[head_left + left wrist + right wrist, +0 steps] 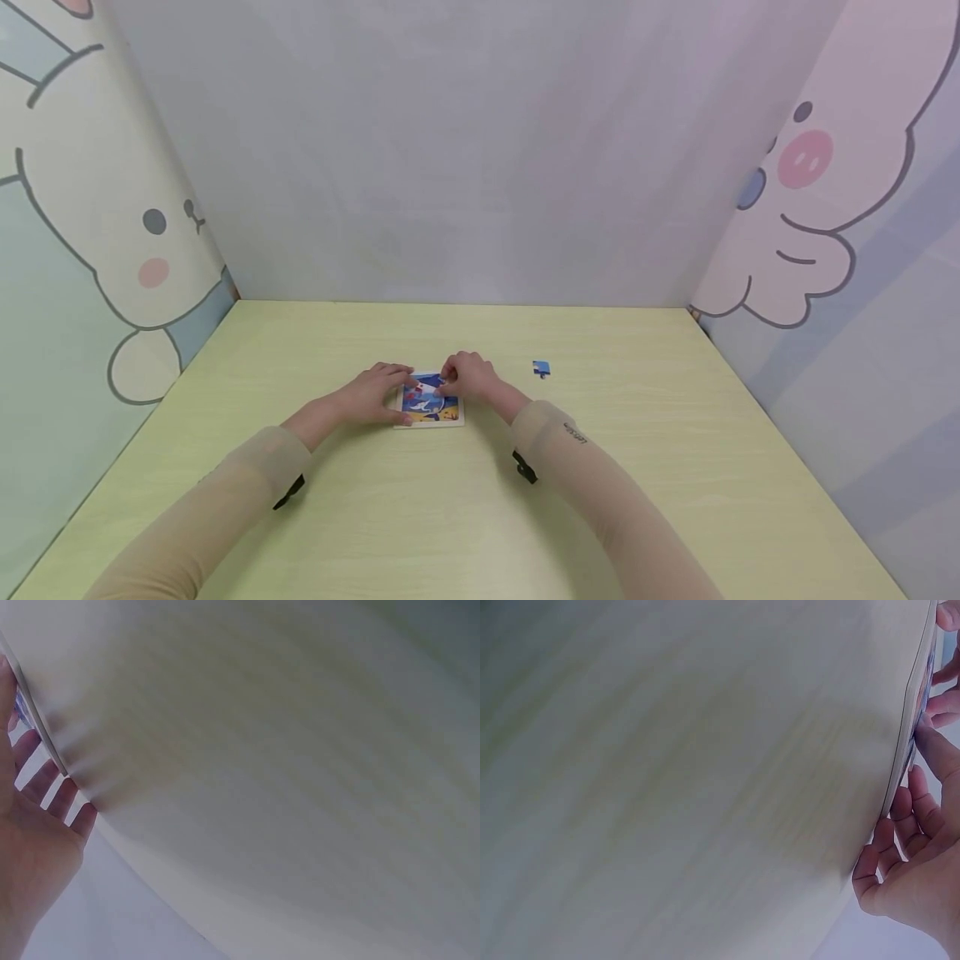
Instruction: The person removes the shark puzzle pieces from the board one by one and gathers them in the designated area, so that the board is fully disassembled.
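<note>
A small jigsaw puzzle (431, 407) in a white frame lies on the table, its picture blue, white and yellow. My left hand (371, 395) spreads over the frame's left side, fingers at the top and thumb at the lower edge. At the puzzle's upper right, my right hand (471, 377) has its fingers curled and pinches a puzzle piece, mostly hidden behind thumb and fingers. In the right wrist view, the right thumb (932, 742) touches the picture side of the puzzle. The left wrist view has the left fingertips (52, 766) along the board's edge.
One loose blue puzzle piece (542, 368) lies on the pale yellow table (480, 517), to the right of the right hand. A grey curtain (465, 150) closes off the back. Side panels with cartoon animals (813, 167) stand left and right.
</note>
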`<state>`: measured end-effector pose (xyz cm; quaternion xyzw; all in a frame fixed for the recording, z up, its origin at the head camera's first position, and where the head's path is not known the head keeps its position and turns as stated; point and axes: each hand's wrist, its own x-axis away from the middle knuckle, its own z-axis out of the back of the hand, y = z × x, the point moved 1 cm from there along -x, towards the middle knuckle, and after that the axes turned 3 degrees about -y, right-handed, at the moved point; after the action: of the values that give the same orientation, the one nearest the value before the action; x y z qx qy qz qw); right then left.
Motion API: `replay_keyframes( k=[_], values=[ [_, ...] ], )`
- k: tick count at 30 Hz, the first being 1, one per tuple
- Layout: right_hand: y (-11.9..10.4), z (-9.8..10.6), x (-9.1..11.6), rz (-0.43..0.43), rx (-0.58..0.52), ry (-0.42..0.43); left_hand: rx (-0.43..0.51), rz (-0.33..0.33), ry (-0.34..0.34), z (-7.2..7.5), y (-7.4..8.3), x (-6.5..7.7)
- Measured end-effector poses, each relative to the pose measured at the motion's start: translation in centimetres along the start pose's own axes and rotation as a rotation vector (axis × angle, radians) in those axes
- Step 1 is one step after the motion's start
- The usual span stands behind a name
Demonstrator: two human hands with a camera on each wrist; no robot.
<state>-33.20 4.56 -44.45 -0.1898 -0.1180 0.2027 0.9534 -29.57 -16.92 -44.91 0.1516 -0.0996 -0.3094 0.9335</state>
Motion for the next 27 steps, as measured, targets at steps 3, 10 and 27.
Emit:
replay_keyframes(
  k=[3,10,27],
  values=[
    [0.09,-0.06,-0.08,0.001,-0.006,-0.001,0.009,0.002,-0.003,0.05,0.14,0.01],
    [0.14,-0.08,-0.14,0.008,0.0,-0.002,0.006,-0.003,0.003,0.09,0.28,0.05],
    [0.22,-0.1,-0.12,0.018,-0.057,-0.014,-0.001,0.008,0.0,0.12,0.16,-0.03]
  ],
)
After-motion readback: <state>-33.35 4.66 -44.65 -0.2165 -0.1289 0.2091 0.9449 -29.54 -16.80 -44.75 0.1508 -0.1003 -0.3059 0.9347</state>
